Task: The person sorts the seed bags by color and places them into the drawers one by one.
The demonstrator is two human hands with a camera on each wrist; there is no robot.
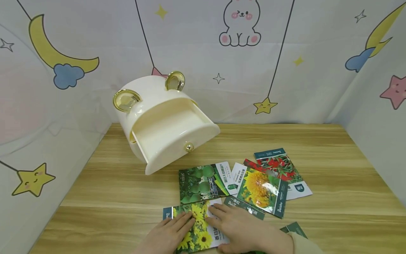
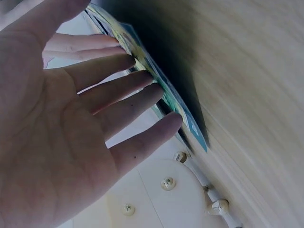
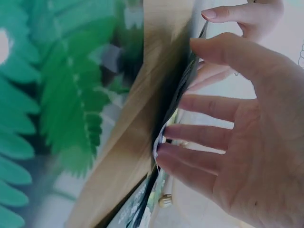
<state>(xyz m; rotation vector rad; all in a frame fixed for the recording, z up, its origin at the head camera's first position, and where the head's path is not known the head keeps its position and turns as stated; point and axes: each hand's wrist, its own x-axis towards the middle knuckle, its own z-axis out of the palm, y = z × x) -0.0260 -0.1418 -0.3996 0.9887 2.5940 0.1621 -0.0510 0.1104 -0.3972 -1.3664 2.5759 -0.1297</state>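
Observation:
A seed packet with yellow flowers (image 1: 200,229) lies on the wooden table, close to the person. My left hand (image 1: 169,234) rests on its left part with the fingers stretched out. Across its right side lies my right hand (image 1: 236,225), fingertips on the white printed strip. In the left wrist view, the left hand (image 2: 61,128) has straight, slightly spread fingers touching the packet's face. The right wrist view shows the right hand (image 3: 247,137) with extended fingers against the packet's edge (image 3: 175,102). Neither hand curls round it.
Beyond the hands lie a green packet (image 1: 198,183), an orange-flower packet (image 1: 260,187), a red-flower packet (image 1: 282,167) and a dark-green-edged packet (image 1: 245,208). Another packet (image 1: 295,228) is partly under the right forearm. A white box (image 1: 149,86) with gold ears has its upper drawer (image 1: 180,141) pulled out.

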